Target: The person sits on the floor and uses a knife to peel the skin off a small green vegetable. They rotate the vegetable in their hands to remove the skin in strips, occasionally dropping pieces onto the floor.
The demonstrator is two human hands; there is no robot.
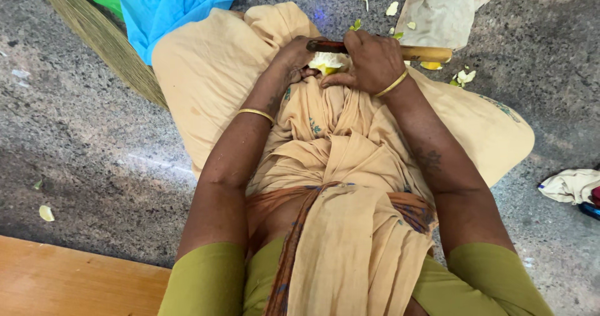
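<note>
Pale yellow-white, the small piece (327, 62) you work on sits far out over your lap, pressed between both hands and mostly hidden by them; its kind is hard to make out. Your right hand (370, 60) has its fingers curled shut around a wooden-handled tool (425, 53), whose handle juts out to the right while the dark end runs left under your knuckles. Your left hand (295, 57) folds its fingers against the piece from the left, though the fingertips are tucked out of sight. Gold bangles circle both wrists. Beige cloth (337, 141) bunches over your knees below. Farther out, yellow scraps (464, 76) dot the grey stone floor (94, 160), a cream rag (444, 4) lies at the far right, and blue fabric (169, 4) is cut off by the top edge.
</note>
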